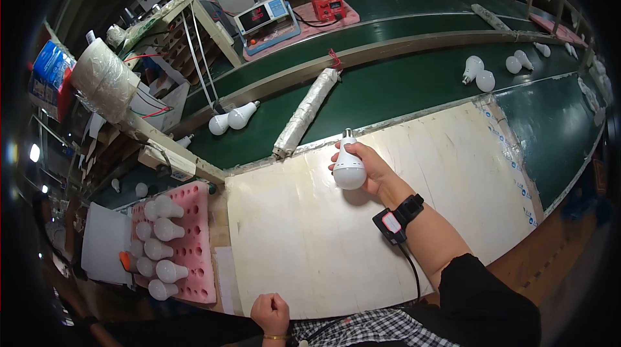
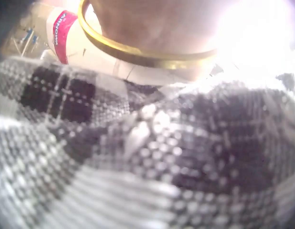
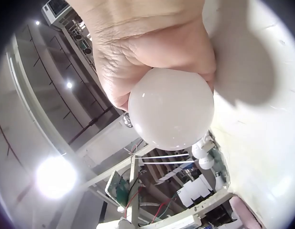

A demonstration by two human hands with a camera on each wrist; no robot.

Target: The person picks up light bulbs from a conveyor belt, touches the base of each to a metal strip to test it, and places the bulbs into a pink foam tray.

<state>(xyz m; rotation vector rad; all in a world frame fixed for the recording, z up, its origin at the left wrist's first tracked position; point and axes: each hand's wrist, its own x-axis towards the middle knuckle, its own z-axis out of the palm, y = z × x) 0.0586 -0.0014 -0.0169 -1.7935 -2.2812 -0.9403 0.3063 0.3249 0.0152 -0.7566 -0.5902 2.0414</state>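
Observation:
My right hand point(image 1: 370, 169) grips a white light bulb point(image 1: 350, 169) above the pale board point(image 1: 291, 230), its metal base pointing away from me and its round dome toward me. In the right wrist view the dome point(image 3: 171, 109) fills the middle, with the right hand point(image 3: 152, 47) curled round the bulb. My left hand point(image 1: 270, 313) lies at the board's near edge with its fingers curled and nothing seen in it. The left wrist view shows only a gold bangle point(image 2: 138, 56) on the wrist and checked cloth point(image 2: 138, 143); the fingers are out of sight.
A pink foam tray point(image 1: 202, 243) with several bulbs stands at the left. Beyond the board, a green conveyor point(image 1: 381, 98) carries more bulbs point(image 1: 243, 115) and a wrapped bar point(image 1: 307, 112). A metal frame post point(image 1: 174, 149) rises at the left; a meter point(image 1: 262, 15) sits farther back.

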